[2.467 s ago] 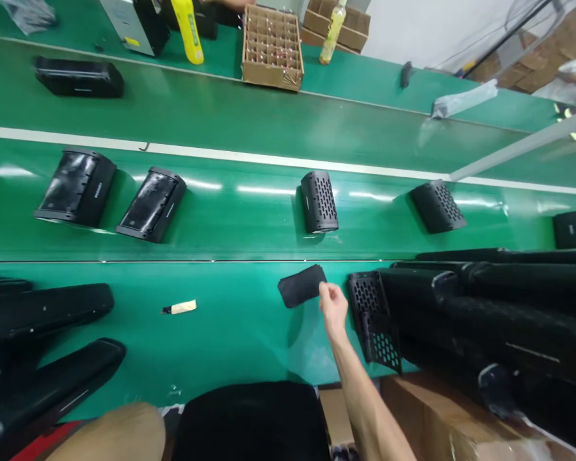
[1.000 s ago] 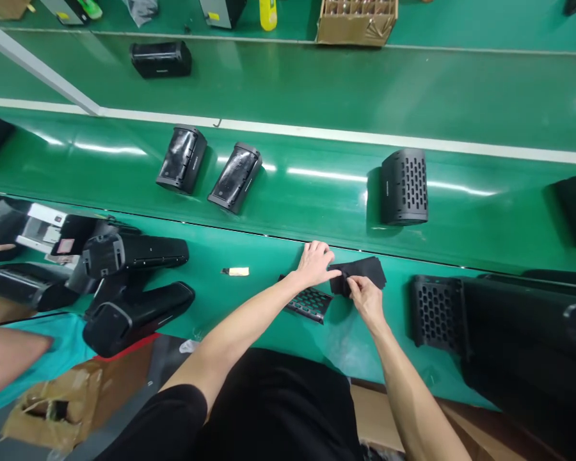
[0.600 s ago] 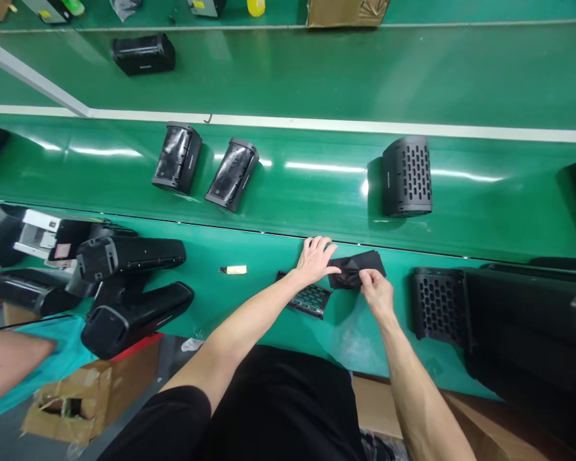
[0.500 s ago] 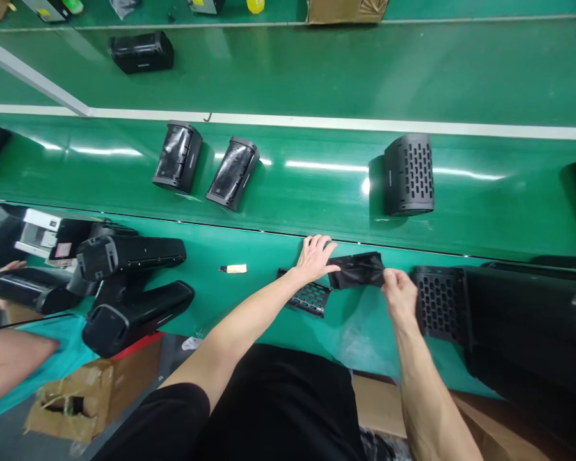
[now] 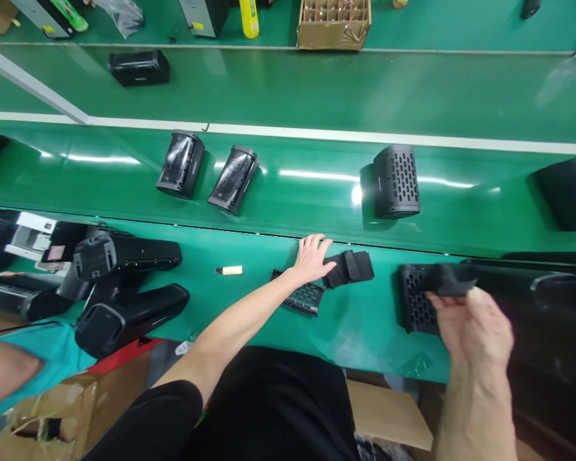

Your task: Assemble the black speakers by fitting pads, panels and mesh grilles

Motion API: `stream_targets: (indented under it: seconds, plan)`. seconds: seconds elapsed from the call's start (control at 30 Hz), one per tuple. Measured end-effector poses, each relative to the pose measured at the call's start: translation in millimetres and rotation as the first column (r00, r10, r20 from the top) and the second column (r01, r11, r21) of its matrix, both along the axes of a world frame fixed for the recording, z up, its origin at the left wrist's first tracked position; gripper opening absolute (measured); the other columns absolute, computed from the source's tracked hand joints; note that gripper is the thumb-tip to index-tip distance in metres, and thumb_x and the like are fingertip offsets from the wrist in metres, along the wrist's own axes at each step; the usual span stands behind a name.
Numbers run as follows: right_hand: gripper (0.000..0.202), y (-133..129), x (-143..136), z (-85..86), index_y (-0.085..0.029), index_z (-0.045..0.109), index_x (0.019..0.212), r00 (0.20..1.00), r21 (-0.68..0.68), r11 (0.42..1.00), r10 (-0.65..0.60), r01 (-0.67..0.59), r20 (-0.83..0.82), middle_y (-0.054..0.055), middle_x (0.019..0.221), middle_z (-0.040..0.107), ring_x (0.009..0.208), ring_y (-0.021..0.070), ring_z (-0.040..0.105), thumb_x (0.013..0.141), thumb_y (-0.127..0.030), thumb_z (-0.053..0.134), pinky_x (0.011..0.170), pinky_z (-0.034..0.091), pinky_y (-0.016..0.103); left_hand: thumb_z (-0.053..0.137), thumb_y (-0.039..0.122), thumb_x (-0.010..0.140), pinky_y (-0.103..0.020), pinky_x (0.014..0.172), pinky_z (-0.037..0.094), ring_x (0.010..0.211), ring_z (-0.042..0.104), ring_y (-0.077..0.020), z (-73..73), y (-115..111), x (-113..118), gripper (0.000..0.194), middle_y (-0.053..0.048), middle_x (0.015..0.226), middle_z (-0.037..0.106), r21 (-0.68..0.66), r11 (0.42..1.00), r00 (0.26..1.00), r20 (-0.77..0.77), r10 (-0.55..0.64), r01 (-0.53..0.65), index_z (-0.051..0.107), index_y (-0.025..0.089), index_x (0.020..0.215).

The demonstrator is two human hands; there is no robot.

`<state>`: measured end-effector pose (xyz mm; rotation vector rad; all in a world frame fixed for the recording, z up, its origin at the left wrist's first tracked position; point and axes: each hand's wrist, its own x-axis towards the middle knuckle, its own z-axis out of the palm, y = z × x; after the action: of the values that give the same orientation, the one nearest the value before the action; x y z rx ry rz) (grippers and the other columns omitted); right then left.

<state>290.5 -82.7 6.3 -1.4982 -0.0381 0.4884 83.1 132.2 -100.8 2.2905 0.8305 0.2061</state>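
A stack of black sheets [image 5: 362, 266] lies unevenly spread on the green bench [image 5: 384, 304]. At its left end, the left hand [image 5: 312, 257] rests with fingers spread, clenching nothing visible — its thumb touches the stack, probably to pin the loose layers against sliding. Well to the right of the stack, the right hand [image 5: 475, 323] pinches a dark piece [image 5: 454, 280], blurred, between thumb and fingers; the piece extends beyond the grip, apparently held by its near edge so most of it hangs free. Partly behind it, also right of the stack, sits a perforated panel [image 5: 413, 307]. A grille [image 5: 307, 298] lies just left of the stack, perhaps placed there for easy reach.
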Motion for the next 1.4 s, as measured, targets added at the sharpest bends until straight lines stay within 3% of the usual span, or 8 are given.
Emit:
stream_targets:
  seconds: [0.13, 0.27, 0.53, 0.67, 0.77, 0.87, 1.1, 1.4]
  plan:
    - [0.030, 12.7, -55.5, -2.8, -0.026, 0.077, 0.092, 0.944, 0.102, 0.984, 0.169, -0.146, -0.284, 0.005, 0.096, 0.079, 0.097, 0.0255, 0.073, 0.079, -0.051, 0.084, 0.094, 0.059, 0.049, 0.062, 0.036, 0.100, -0.042, 0.101, 0.049, 0.108, 0.065, -0.0252, 48.5, -22.9, -23.4, 0.022, -0.011, 0.108, 0.074, -0.428, 0.903, 0.923, 0.340, 0.182, -0.020, 0.071, 0.017, 0.104]
    - [0.034, 23.1, -107.0, -15.5, -0.029, 0.079, 0.100, 0.897, 0.096, 0.941, 0.337, -0.323, -0.286, 0.009, 0.118, 0.079, 0.117, 0.0317, 0.070, 0.089, -0.060, 0.074, 0.101, 0.053, 0.054, 0.065, 0.059, 0.097, -0.036, 0.088, 0.055, 0.093, 0.071, -0.0222, 85.9, -47.0, -56.7, 0.046, -0.012, 0.099, 0.076, -0.867, 0.484, 0.873, 0.320, 0.369, 0.114, 0.073, 0.014, 0.102]
    - [0.033, 25.9, -167.3, -11.0, -0.029, 0.082, 0.102, 0.705, -0.353, 0.708, 0.690, -0.612, 0.162, 0.012, 0.151, 0.059, 0.144, 0.0361, 0.051, 0.089, -0.058, 0.076, 0.122, 0.036, 0.058, 0.090, 0.058, 0.075, -0.040, 0.097, 0.056, 0.117, 0.073, -0.0312, 79.4, -64.6, -92.6, 0.069, -0.017, 0.125, 0.077, -0.989, 0.122, 0.833, 0.139, 0.535, 0.086, 0.072, 0.017, 0.128]
    - [0.060, 20.0, -167.1, -20.1, -0.034, 0.072, 0.129, 0.894, -0.144, 0.896, 0.383, -0.420, -0.231, 0.012, 0.144, 0.066, 0.135, 0.0366, 0.060, 0.078, -0.063, 0.085, 0.114, 0.044, 0.062, 0.086, 0.056, 0.079, -0.037, 0.082, 0.060, 0.104, 0.077, -0.0315, 81.5, -65.1, -107.9, 0.059, -0.017, 0.110, 0.081, -0.992, -0.074, 0.789, 0.032, 0.613, 0.098, 0.076, 0.014, 0.119]
    - [0.070, 17.8, -169.0, -29.0, -0.031, 0.074, 0.127, 0.600, 0.120, 0.835, 0.478, -0.537, -0.641, 0.014, 0.131, 0.075, 0.122, 0.0388, 0.069, 0.071, -0.070, 0.087, 0.103, 0.053, 0.063, 0.085, 0.053, 0.079, -0.037, 0.085, 0.060, 0.097, 0.078, -0.0292, 86.2, -60.5, -117.8, 0.055, -0.017, 0.103, 0.081, -0.983, -0.141, 0.794, 0.006, 0.608, 0.116, 0.077, 0.013, 0.115]
    - [0.050, 18.8, -174.4, -35.6, -0.024, 0.081, 0.102, 0.561, 0.132, 0.829, 0.475, -0.543, -0.678, 0.010, 0.108, 0.081, 0.097, 0.0307, 0.075, 0.066, -0.054, 0.096, 0.093, 0.058, 0.050, 0.078, 0.060, 0.083, -0.034, 0.078, 0.058, 0.088, 0.076, -0.0253, 83.9, -51.7, -129.9, 0.059, -0.015, 0.103, 0.081, -0.999, -0.035, 0.836, -0.019, 0.549, 0.000, 0.077, 0.013, 0.118]
    - [0.056, 30.8, -176.1, -76.7, -0.020, 0.079, 0.085, 0.852, -0.398, 0.754, 0.457, -0.523, -0.254, 0.005, 0.082, 0.077, 0.075, 0.0250, 0.067, 0.068, -0.073, 0.080, 0.075, 0.054, 0.039, 0.062, 0.046, 0.099, -0.033, 0.085, 0.051, 0.086, 0.068, -0.0205, 46.8, -27.0, -150.9, 0.030, -0.003, 0.093, 0.078, -0.463, 0.837, 0.956, -0.115, 0.268, -0.291, 0.079, 0.021, 0.102]
    - [0.069, 23.5, -170.2, -110.9, -0.019, 0.069, 0.112, 0.874, -0.734, 0.571, 0.481, -0.369, -0.066, 0.009, 0.091, 0.072, 0.079, 0.0286, 0.063, 0.068, -0.073, 0.070, 0.080, 0.047, 0.043, 0.071, 0.037, 0.095, -0.043, 0.103, 0.048, 0.118, 0.055, -0.0294, 2.3, -20.4, -151.0, 0.048, -0.013, 0.127, 0.062, -0.016, 0.958, 0.937, -0.215, 0.277, -0.287, 0.060, 0.019, 0.139]
